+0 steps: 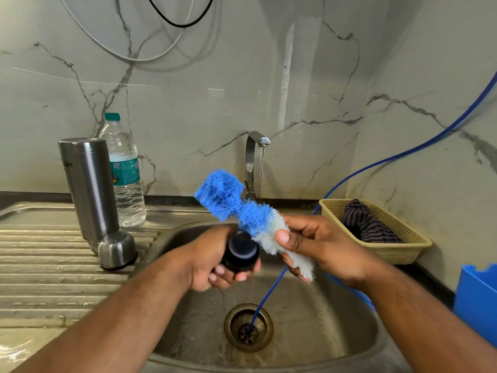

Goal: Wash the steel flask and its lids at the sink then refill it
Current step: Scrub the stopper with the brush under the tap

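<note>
- Gripping the black inner lid (242,251) over the sink (336,332), the left hand (212,254) had its fingers (219,271) curled round it from below, with the lid's round face turned toward the near side.
- The right hand (317,246) pinched the brush (236,205) by its white bristles. Its long axis ran up to the far left, crossing the lid's far edge.
- The steel flask (88,187) and steel cap (117,250) stood well apart from both hands, on the draining board (53,267) at the left.
</note>
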`<state>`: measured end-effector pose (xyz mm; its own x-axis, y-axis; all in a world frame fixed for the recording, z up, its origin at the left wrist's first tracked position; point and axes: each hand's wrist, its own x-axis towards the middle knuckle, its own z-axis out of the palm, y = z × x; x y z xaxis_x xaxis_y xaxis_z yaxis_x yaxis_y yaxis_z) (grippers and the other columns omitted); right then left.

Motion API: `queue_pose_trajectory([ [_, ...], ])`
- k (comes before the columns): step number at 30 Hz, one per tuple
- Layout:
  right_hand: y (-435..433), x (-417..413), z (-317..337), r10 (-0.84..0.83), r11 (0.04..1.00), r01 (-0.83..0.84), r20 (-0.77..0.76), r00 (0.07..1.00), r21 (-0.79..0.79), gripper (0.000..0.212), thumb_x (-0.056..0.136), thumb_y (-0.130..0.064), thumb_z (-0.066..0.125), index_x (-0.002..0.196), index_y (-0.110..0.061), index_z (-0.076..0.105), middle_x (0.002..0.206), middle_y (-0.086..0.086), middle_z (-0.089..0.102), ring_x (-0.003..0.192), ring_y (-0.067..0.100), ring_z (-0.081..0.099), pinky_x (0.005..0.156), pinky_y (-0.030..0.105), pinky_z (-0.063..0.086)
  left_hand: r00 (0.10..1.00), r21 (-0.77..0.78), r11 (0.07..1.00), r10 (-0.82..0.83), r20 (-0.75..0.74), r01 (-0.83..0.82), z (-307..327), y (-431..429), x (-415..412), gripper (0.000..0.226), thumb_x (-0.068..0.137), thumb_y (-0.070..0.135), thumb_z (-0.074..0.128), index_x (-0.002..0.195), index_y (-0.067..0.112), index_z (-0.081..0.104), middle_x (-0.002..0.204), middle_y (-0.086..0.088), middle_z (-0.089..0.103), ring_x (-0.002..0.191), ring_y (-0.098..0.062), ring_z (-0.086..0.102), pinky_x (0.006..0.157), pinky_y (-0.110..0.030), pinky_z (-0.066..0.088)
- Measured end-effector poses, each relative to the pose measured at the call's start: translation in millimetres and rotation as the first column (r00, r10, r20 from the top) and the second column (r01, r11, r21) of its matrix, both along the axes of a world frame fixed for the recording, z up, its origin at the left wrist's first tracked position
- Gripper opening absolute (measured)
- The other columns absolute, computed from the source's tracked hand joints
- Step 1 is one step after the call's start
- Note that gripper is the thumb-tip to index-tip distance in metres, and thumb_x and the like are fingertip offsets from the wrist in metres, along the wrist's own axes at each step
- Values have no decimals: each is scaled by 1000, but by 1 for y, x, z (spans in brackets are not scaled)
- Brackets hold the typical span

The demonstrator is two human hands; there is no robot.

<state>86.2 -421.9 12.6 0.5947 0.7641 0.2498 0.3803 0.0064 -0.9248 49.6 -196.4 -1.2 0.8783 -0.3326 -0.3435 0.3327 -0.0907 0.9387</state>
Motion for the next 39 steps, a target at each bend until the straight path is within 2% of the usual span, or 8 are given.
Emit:
queue_pose_trajectory([
  [7,12,-8,1,-17,1000,19,91,996,-19,23,103,-23,60,123,-20,72,67,-2,63,51,19,52,49,27,43,996,217,973,-83,-14,84,-6,-22,-8,66,106,51,22,76,7,61,55,-2,56,32,-1,27,31,-12,18],
  [10,8,-4,2,-127,992,122,118,985,43,26,101,-28,64,126,-26,71,69,-4,64,57,17,55,50,29,46,986,46,986,160,49,-162,-3,-17,-2,61,106,49,28,82,4,62,62,-9,56,35,-5,30,32,-15,20],
  [14,10,1,-2,-294,951,277,127,947,135,35,98,-22,65,131,-31,67,74,-2,70,60,7,60,51,22,48,872,-219,861,484,73,-459,-4,-10,6,54,106,53,38,106,5,64,76,-14,61,48,-14,43,39,-22,36],
  [17,23,-6,-6,-362,928,336,172,916,164,39,99,-21,67,134,-39,65,79,3,73,60,14,65,48,28,51,860,-287,842,501,103,-456,-7,-25,4,49,103,52,47,116,11,70,91,-11,66,64,-16,53,54,-28,53],
  [22,32,-3,-12,-497,865,491,299,815,99,40,101,-25,65,139,-37,62,79,5,72,65,34,68,52,35,59,828,-313,837,521,206,-448,-9,-42,2,36,107,36,46,117,11,70,92,-6,76,81,-17,62,65,-31,47],
  [28,31,-10,-13,-382,877,475,496,780,-72,46,100,-34,65,144,-43,55,77,-35,66,73,-2,68,59,11,49,705,-466,670,697,127,-578,-4,-25,8,34,108,32,44,113,11,71,98,-7,79,85,-19,65,67,-31,50],
  [34,33,-7,-10,-493,837,546,476,728,32,41,100,-31,64,141,-36,60,70,-36,61,64,-9,64,58,8,45,769,-296,803,588,251,-517,-11,-46,9,40,109,41,39,115,16,71,98,-9,78,74,-15,66,59,-30,50],
  [39,30,-10,-13,-470,854,518,482,740,37,49,98,-36,68,145,-38,56,86,-29,65,77,-11,65,67,11,50,611,-443,565,790,48,-696,0,-13,13,38,109,37,42,113,6,62,87,-16,69,56,-16,53,42,-25,39],
])
